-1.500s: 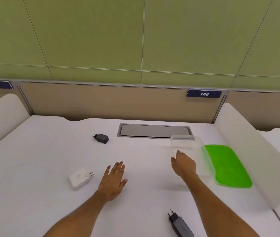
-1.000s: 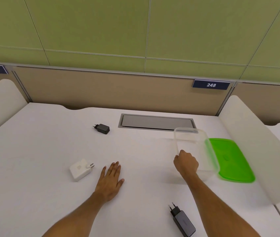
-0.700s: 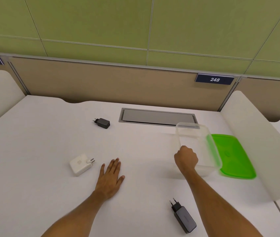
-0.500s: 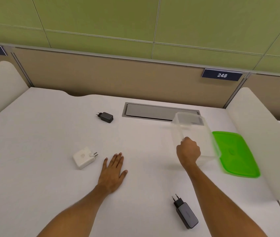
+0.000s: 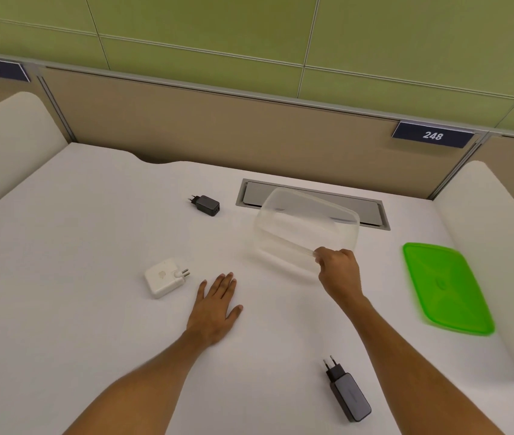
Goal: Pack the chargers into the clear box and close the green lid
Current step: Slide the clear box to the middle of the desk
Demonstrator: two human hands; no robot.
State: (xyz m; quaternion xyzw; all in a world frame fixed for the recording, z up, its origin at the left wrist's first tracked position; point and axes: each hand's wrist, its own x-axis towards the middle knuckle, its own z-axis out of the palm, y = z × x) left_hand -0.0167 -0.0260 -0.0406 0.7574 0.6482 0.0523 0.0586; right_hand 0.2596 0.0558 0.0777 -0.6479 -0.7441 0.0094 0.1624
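Note:
My right hand (image 5: 338, 267) grips the near rim of the clear box (image 5: 302, 227), which hangs tilted above the middle of the white desk (image 5: 61, 277). The green lid (image 5: 447, 287) lies flat to the right, apart from the box. My left hand (image 5: 216, 304) rests flat on the desk, fingers spread, holding nothing. A white charger (image 5: 164, 277) lies just left of that hand. A small black charger (image 5: 205, 205) sits farther back. A longer dark grey charger (image 5: 348, 392) lies near the front, beside my right forearm.
A grey cable hatch (image 5: 368, 211) is set into the desk behind the box. Rounded white dividers (image 5: 500, 246) stand at the right and left sides. A tan partition (image 5: 218, 127) closes the back edge.
My right hand took hold of the clear box, lifted it off the desk and carried it left, away from the green lid, tilting it. My left hand stayed flat.

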